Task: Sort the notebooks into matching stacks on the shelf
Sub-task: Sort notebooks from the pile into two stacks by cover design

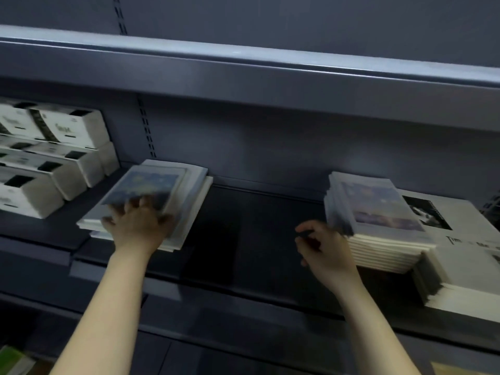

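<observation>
Presently, on the dark metal shelf (pixel 259 239), item one: a low left stack (pixel 151 207) of notebooks, somewhat fanned, its top notebook (pixel 146 188) bearing a blue painted cover. The left hand (pixel 138 220) lay flat on that cover's near edge, fingers spread and pressing down, gripping nothing so far as could be seen. Item two: a taller right stack (pixel 378 228), its top cover a paler blue-and-purple print, resting partly on a broad white pile (pixel 465 266) with a black-and-white photograph cover, at the far right. The right hand (pixel 324 250) stood at this stack's near-left corner, fingers loosely curled; whether it pinched a cover edge could not be told through the blur. Judged step: settling the top notebook onto its matching stack. Done well, the palm would slide it until its edges met those beneath, squaring the fanned copies. Bare shelf lay between the two stacks. Item three: white boxed goods (pixel 54 158), stacked at far left, contents unseen.
</observation>
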The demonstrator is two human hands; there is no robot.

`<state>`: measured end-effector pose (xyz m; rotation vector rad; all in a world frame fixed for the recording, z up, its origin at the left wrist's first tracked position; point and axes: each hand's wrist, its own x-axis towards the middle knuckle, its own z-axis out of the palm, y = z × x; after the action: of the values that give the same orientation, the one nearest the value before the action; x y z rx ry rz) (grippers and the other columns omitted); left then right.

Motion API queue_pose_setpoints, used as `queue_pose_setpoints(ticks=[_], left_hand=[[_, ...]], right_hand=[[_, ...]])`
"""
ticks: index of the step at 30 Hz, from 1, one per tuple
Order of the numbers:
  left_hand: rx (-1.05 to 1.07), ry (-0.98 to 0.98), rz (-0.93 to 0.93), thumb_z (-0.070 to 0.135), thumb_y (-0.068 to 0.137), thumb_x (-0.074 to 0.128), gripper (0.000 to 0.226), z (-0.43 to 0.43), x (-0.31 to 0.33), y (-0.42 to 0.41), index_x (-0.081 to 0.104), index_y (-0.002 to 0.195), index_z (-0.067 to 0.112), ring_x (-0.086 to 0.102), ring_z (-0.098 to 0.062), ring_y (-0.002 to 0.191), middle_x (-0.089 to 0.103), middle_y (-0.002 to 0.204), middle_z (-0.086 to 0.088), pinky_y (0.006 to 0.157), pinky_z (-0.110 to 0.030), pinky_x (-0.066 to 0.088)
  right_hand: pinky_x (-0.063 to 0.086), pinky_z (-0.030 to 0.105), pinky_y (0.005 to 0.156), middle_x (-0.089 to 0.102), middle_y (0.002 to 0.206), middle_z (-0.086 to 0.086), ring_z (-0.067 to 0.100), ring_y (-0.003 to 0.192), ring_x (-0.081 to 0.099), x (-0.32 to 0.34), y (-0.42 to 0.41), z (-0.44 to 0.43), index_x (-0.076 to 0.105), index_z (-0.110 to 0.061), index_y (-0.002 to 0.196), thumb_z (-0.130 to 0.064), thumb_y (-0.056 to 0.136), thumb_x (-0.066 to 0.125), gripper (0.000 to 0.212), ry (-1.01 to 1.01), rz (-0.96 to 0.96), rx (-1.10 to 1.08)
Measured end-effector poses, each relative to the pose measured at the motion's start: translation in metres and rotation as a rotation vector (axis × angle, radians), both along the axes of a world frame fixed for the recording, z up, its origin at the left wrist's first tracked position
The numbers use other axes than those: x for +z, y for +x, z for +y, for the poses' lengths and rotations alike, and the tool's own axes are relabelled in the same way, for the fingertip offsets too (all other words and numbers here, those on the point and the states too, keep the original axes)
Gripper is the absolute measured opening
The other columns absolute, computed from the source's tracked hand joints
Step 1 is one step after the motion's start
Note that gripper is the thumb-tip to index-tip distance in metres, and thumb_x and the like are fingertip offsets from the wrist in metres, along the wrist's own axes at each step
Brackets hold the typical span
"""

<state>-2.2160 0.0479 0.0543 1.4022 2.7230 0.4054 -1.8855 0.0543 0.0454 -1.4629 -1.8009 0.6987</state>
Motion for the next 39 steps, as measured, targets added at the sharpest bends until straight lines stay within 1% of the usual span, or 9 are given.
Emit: queue_pose_setpoints(ticks=[3,6,11,17,21,28,31,35,39], left_hand=[[-0.011,-0.003,0.015,0.064,0.077,0.060,0.081,0.002,0.001,-0.011,0.037,0.140,0.019,0.028,-0.041,0.134,0.038,0.146,-0.013,0.103,-0.055,0.028],[-0.017,-0.065,0.071,0.062,0.078,0.059,0.071,0.006,0.007,-0.017,0.047,0.133,0.018,0.042,-0.039,0.125,0.049,0.136,-0.013,0.097,-0.049,0.037],[-0.095,-0.138,0.261,0.029,0.095,0.043,0.038,0.011,0.008,-0.010,0.057,0.120,0.004,0.055,-0.042,0.110,0.058,0.121,-0.023,0.092,-0.045,0.047],[-0.120,0.276,0.233,0.011,0.094,0.047,0.023,-0.004,0.014,-0.010,0.058,0.112,0.003,0.063,-0.042,0.081,0.066,0.087,-0.024,0.061,-0.039,0.044],[-0.184,0.574,0.125,0.014,0.094,0.047,0.030,-0.019,0.026,0.015,0.057,0.121,0.006,0.060,-0.046,0.078,0.064,0.089,-0.027,0.063,-0.047,0.045],[-0.444,0.849,0.025,0.020,0.091,0.043,0.038,-0.032,0.038,0.105,0.063,0.122,0.008,0.067,-0.037,0.073,0.071,0.094,-0.019,0.060,-0.044,0.054],[-0.609,0.864,0.034,0.013,0.090,0.052,0.032,-0.035,0.038,0.139,0.065,0.119,0.007,0.070,-0.030,0.079,0.072,0.098,-0.014,0.061,-0.042,0.058],[-0.773,0.839,0.043,0.010,0.085,0.056,0.033,-0.040,0.027,0.176,0.067,0.116,0.008,0.071,-0.024,0.088,0.072,0.104,-0.010,0.068,-0.038,0.060],[-0.866,0.769,0.099,0.021,0.087,0.047,0.039,-0.041,0.014,0.196,0.067,0.119,0.014,0.068,-0.020,0.102,0.068,0.118,-0.005,0.069,-0.035,0.060]], right_hand=[[0.047,0.011,0.050,0.065,0.082,-0.008,-0.001,0.063,0.065,-0.007,-0.010,0.000,0.057,-0.037,0.100,-0.020,0.092,0.061,0.019,-0.044,0.005,0.006],[0.045,0.011,0.048,0.065,0.083,-0.009,0.000,0.060,0.065,-0.013,-0.014,-0.001,0.058,-0.035,0.099,-0.018,0.092,0.062,0.019,-0.066,0.021,-0.006],[0.051,0.016,0.050,0.067,0.082,-0.007,0.002,0.064,0.066,-0.022,-0.010,-0.005,0.061,-0.033,0.095,-0.015,0.090,0.063,0.020,-0.080,0.078,-0.039],[0.055,0.028,0.054,0.068,0.076,-0.002,0.012,0.058,0.067,-0.028,0.001,-0.008,0.064,-0.026,0.093,-0.009,0.088,0.064,0.017,-0.103,0.131,-0.059],[0.046,0.013,0.048,0.069,0.076,-0.002,0.009,0.057,0.067,-0.023,-0.001,-0.010,0.066,-0.029,0.092,-0.015,0.091,0.061,0.014,-0.159,0.184,-0.022],[0.056,0.023,0.066,0.070,0.107,0.003,0.012,0.086,0.071,-0.005,-0.037,-0.007,0.064,-0.033,0.104,-0.028,0.096,0.057,0.012,-0.286,0.510,0.188],[0.057,0.036,0.078,0.064,0.124,0.006,0.022,0.104,0.068,0.006,-0.037,0.002,0.051,-0.041,0.127,-0.061,0.078,0.061,0.054,-0.302,0.761,0.280],[0.056,0.040,0.082,0.062,0.131,0.012,0.028,0.118,0.061,0.021,-0.026,0.010,0.038,-0.027,0.144,-0.072,0.072,0.064,0.090,-0.423,1.076,0.392],[0.055,0.035,0.085,0.057,0.137,0.012,0.026,0.123,0.058,0.018,-0.009,0.004,0.039,-0.026,0.143,-0.061,0.078,0.067,0.080,-0.420,1.200,0.385]])
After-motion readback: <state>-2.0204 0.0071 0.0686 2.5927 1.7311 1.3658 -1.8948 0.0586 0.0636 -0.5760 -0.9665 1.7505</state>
